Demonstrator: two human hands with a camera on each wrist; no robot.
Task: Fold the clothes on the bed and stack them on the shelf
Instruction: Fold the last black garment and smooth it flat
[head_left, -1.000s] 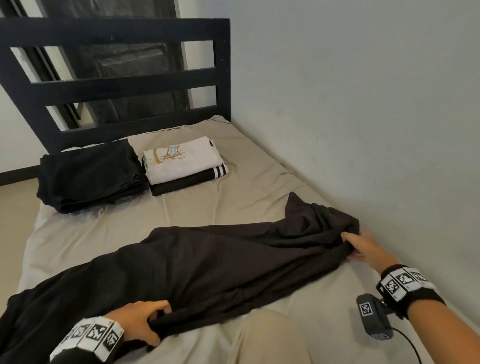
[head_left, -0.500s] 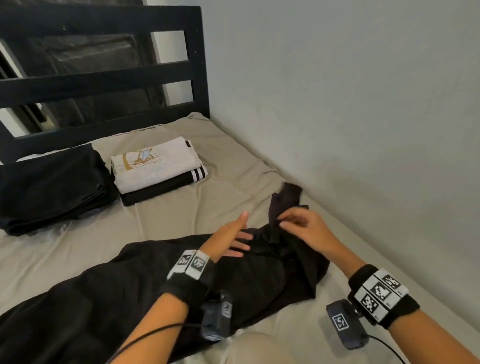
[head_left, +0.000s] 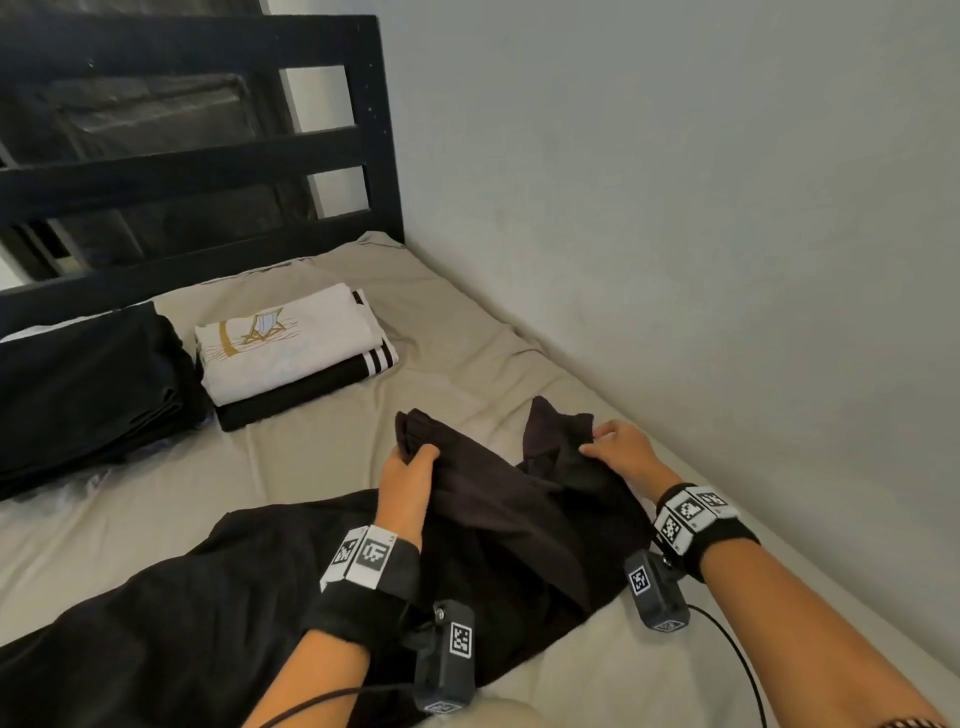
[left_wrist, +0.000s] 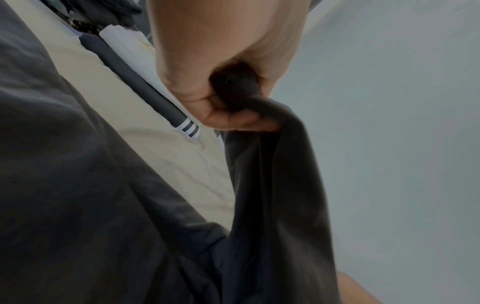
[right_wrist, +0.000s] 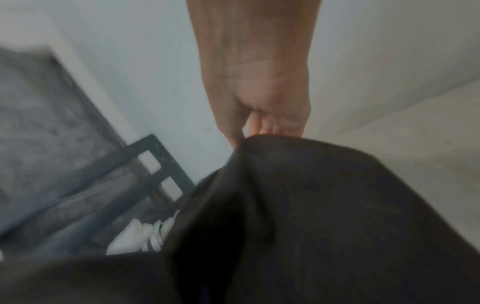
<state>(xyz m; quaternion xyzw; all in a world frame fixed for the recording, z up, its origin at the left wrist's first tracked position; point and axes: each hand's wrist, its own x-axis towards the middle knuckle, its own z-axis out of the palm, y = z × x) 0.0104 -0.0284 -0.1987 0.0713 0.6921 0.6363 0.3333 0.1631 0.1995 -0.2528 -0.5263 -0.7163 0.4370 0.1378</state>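
Long dark garment (head_left: 249, 597) spread across the bed (head_left: 467, 374), one end bunched up near the wall. Left hand (head_left: 408, 475) curled tight round one corner of the cloth, a wad of it squeezed in the fist in the left wrist view. Right hand (head_left: 621, 449) pinching the other corner, just beside the wall (head_left: 675, 208); fingertips hidden behind the cloth in the blurry right wrist view.

Probably getting the end straight for a fold. Best to pull both corners apart till the edge goes flat, then lift evenly and lay it over the long part. Worth keeping both grips firm, since soft cloth sags and slips. Good to smooth out lumps after.

Folded white shirt (head_left: 288, 338) on a striped dark piece (head_left: 311, 387) waiting near the headboard (head_left: 197, 156), beside a black folded pile (head_left: 83, 384). No shelf in sight.
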